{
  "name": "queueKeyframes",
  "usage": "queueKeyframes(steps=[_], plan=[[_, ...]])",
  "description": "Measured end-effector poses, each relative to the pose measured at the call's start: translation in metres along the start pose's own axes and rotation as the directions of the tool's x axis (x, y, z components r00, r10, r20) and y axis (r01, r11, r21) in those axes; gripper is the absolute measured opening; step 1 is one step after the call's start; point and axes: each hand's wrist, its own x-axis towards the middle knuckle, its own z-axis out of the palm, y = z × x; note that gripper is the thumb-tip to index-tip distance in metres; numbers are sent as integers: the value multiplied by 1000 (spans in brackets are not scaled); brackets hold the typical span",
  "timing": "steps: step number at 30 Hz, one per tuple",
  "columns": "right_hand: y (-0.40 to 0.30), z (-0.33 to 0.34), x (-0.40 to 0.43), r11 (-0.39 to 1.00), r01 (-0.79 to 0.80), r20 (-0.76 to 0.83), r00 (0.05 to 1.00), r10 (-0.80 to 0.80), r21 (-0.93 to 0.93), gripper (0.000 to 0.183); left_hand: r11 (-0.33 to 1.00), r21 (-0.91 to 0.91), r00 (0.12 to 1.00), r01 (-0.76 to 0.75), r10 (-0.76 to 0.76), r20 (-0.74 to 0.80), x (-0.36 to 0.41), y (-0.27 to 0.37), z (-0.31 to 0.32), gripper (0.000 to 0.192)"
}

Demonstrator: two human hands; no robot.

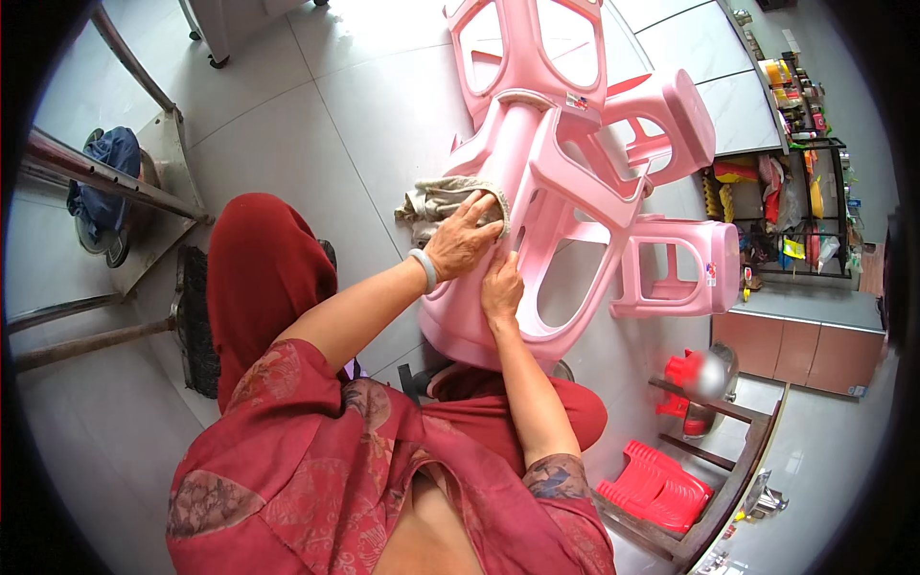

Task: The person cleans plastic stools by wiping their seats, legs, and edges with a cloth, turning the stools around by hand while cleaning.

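A pink plastic stool (460,316) lies tipped over across my lap, its legs pointing away from me. My left hand (460,244), with a pale bracelet at the wrist, presses a grey-beige cloth (438,205) against the side of one leg. Part of the cloth is bunched under the fingers and hangs over the leg's edge. My right hand (502,291) grips the rim of the stool's side opening, close to the left hand. Its fingertips are partly hidden behind the plastic edge.
More pink stools (535,50) (675,269) stand or lie just beyond and to the right. A metal-framed stand (115,176) is at the left. On the right are a wooden frame (747,460), a red plastic piece (655,485), a low cabinet (798,345) and a crowded rack (798,208).
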Motion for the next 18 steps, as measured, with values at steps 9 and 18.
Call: queueKeyframes(steps=[9,18], plan=[[1,4,-2,998,29,2,1000,-30,50,36,957,-133,951,257,-275,-140,68,-37,31,51],[-9,1,3,998,-37,80,996,32,54,40,947,-82,929,309,-320,-188,152,-66,43,39]])
